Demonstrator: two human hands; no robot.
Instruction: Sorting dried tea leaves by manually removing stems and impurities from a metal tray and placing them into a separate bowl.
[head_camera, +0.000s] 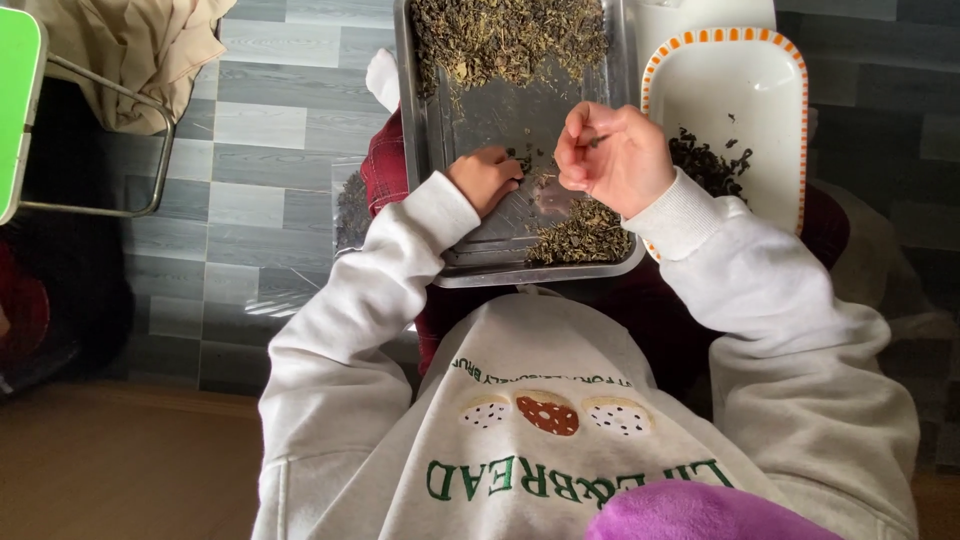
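Right hand (615, 155) raised above metal tray (425, 130), fingertips pinched on a small leaf bit (594, 141). Left hand (485, 178) curled, resting on the tray floor beside dried leaves (580, 235); grip unclear.

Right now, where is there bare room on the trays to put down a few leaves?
The metal tray is bare in its middle strip, between the far leaf heap and the near pile. The white tray is bare at its far half. It is crowded around the left hand and right hand.
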